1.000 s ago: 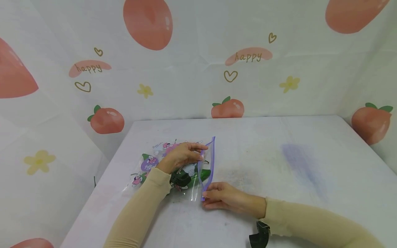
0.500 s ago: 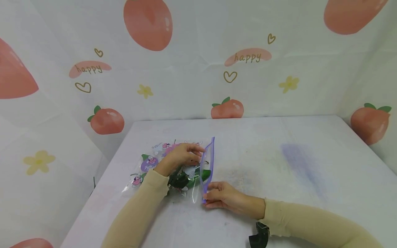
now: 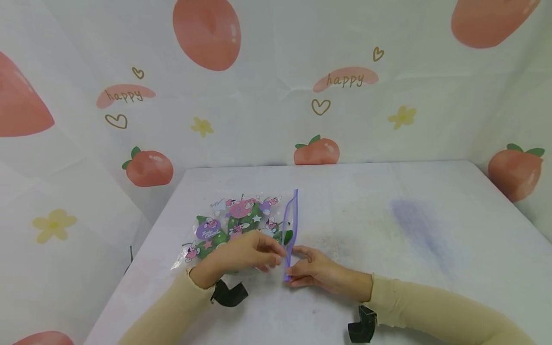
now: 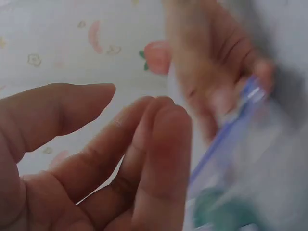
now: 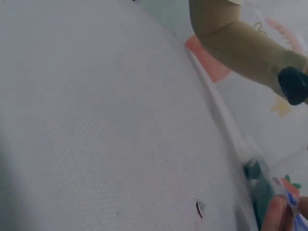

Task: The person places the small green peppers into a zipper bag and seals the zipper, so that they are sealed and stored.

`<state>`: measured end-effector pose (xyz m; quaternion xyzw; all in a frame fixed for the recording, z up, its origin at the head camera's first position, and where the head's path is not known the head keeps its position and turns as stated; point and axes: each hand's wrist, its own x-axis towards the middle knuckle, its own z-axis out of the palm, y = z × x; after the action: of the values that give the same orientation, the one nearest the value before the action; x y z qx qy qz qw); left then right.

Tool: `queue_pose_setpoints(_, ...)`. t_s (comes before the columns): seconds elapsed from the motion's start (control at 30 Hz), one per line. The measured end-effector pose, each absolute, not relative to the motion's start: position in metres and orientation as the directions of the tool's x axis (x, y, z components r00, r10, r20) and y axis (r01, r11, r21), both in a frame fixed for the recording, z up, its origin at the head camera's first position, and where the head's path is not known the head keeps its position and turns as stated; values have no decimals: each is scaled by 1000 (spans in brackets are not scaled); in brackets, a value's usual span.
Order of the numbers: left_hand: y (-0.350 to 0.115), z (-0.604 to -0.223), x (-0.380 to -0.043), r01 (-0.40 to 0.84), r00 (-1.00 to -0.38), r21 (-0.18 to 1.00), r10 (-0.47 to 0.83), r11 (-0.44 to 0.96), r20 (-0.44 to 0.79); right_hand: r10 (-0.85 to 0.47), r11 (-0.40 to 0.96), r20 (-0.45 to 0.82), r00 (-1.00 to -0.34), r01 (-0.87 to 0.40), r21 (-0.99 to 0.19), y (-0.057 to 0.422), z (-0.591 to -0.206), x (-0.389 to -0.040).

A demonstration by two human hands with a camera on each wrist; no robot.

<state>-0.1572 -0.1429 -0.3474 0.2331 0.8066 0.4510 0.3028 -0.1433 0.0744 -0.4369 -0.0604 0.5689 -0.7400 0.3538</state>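
A clear zip-lock bag with a purple zip edge and pink and purple cartoon prints lies on the table, its mouth toward the right. Green vegetables with thin stems, possibly peppers, show through the plastic. My right hand pinches the near end of the purple zip strip; the right wrist view catches only the fingertips at its lower right corner. Over the bag's near side, my left hand has its fingers loosely bent. In the left wrist view its thumb is apart from the fingers, with nothing between them.
The white table has a purple smudge on its right side. A fruit-printed cloth hangs behind it and along the sides. Black wrist mounts hang below both sleeves.
My left hand has left the far part of the zip edge and come nearer along the bag toward my right hand. The right hand keeps its pinch, and the mouth looks narrower.
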Motion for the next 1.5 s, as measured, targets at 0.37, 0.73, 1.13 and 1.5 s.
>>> queue_pose_setpoints(0.37,-144,-404,-97,-396,-660,866,561,305,-500,-582,-82,-287,-761,407,-910,76,-439,-145)
queue_pose_setpoints(0.73,-125,-429,-80,-562,-812,767,383,-309,-441,-589,-74,-271,-761,385,-920,78,-439,-145)
queue_pose_setpoints(1.13,-106,-431,-86,-508,-861,773,249,-380,-444,-596,-73,-274,-755,391,-918,77,-440,-147)
queue_pose_setpoints(1.5,-103,-429,-90,-470,-883,813,191,-344,-430,-604,-88,-262,-752,390,-916,76,-441,-154)
